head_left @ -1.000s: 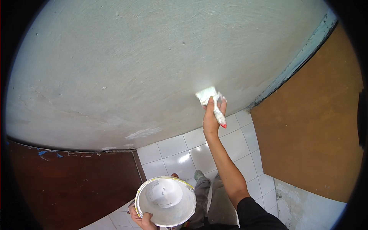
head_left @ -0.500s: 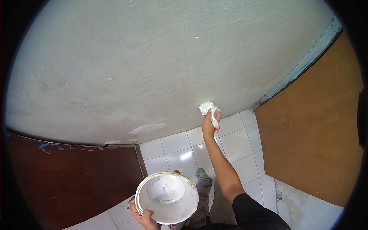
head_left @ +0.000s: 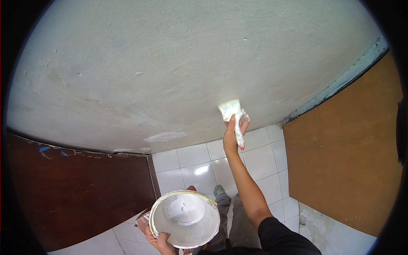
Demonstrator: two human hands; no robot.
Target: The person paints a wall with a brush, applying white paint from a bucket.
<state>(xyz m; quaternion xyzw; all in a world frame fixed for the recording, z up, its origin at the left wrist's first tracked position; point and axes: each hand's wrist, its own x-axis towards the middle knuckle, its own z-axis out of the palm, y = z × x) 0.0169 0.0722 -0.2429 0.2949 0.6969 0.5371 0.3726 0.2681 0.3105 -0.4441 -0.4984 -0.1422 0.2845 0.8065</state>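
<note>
My right hand (head_left: pixel 235 131) is closed round the handle of a paint-smeared brush (head_left: pixel 230 109). Its wide white bristles are at the pale wall (head_left: pixel 170 63), low down near the floor; the handle's end is red. Close to my body, my left hand (head_left: pixel 161 242) grips the rim of a white bucket (head_left: pixel 212 231), thumb over the edge. Inside the bucket shows a little white paint (head_left: pixel 185 208) at the bottom, with smears up the sides. A reddish-brown flat thing (head_left: pixel 143 220) shows behind the bucket beside my left hand; I cannot make out what it is.
A dark brown wooden panel (head_left: pixel 76 191) stands at the left, a lighter brown one (head_left: pixel 335 148) at the right. White floor tiles (head_left: pixel 195 155) meet the wall's foot. My feet (head_left: pixel 220 192) are just beyond the bucket. Bare patches (head_left: pixel 165 136) mark the lower wall.
The brush has moved a little up the wall in my right hand, its bristles now pointing more upward. My view has shifted slightly; the bucket stays in my left hand.
</note>
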